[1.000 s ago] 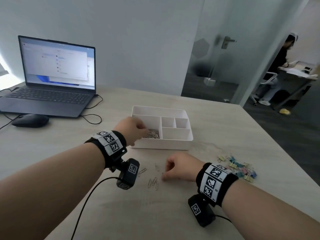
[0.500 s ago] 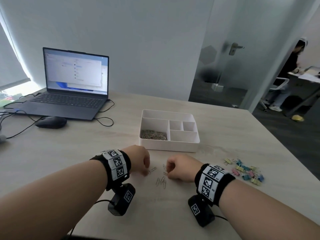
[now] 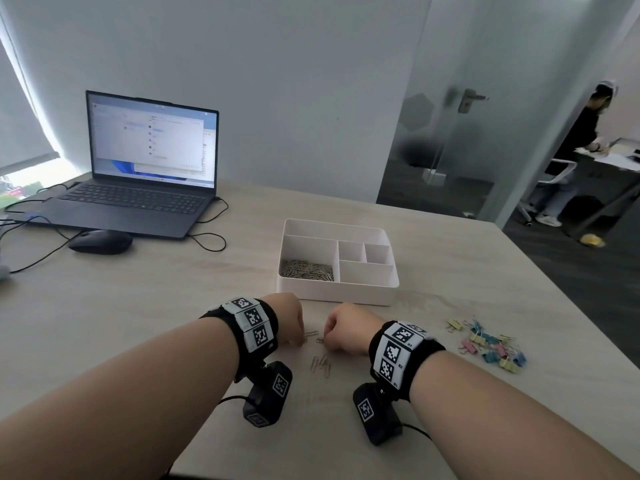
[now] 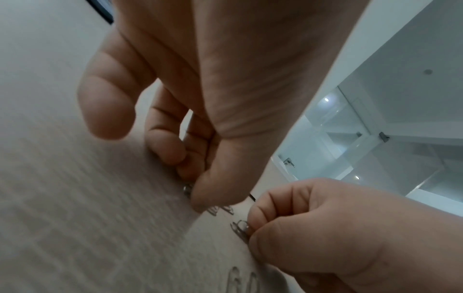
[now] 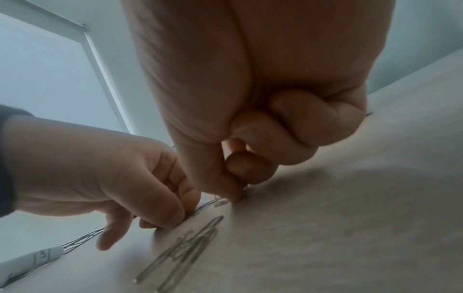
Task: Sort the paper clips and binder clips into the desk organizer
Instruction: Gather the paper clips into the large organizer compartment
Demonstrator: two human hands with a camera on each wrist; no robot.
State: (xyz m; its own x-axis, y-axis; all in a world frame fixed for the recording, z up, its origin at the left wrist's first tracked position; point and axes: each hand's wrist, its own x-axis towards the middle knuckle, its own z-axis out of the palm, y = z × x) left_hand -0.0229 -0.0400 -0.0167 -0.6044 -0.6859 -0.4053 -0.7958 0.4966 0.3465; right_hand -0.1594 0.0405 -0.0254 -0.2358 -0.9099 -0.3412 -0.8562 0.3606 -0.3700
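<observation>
The white desk organizer stands mid-table, with a heap of silver paper clips in its large left compartment. Just in front of it, both hands rest on the table. My left hand pinches a paper clip lying on the tabletop between thumb and index finger. My right hand pinches another paper clip the same way. A few loose paper clips lie between the wrists. Colourful binder clips are piled to the right.
An open laptop, a black mouse and cables occupy the far left of the table. The table's right edge runs close past the binder clips. A person stands at a desk beyond the glass door.
My left hand has come back from the organizer's paper clip compartment down to the table and closed on a loose clip. The right hand stayed in place.
</observation>
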